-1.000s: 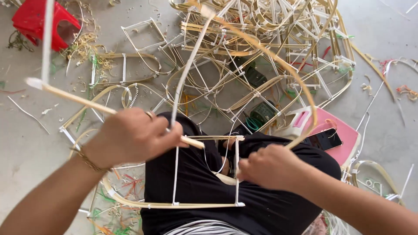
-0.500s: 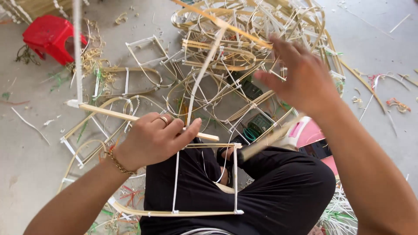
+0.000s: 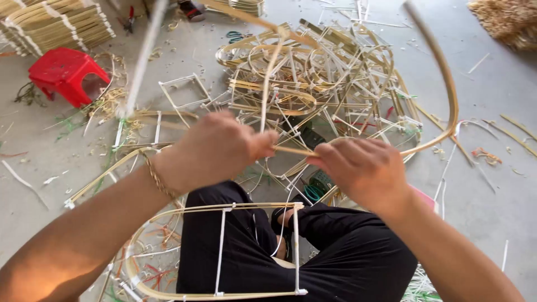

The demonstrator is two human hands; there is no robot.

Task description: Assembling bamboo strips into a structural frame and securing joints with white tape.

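Presently pinched between both sets of fingertips: a thin bamboo strip [image 3: 447,84], arching up to the right. Left hand [image 3: 215,148] closed on its near end; right hand [image 3: 363,170] closed just beside (grips nearly touching). Below, across black-trousered legs [image 3: 335,251], a lashed bamboo frame [image 3: 224,251]. Beyond, a tangled frame pile [image 3: 324,78]; far left, a red stool [image 3: 64,72].

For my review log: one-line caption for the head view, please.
Left hand and right hand hold a thin curved bamboo strip above a bamboo frame resting on the lap.
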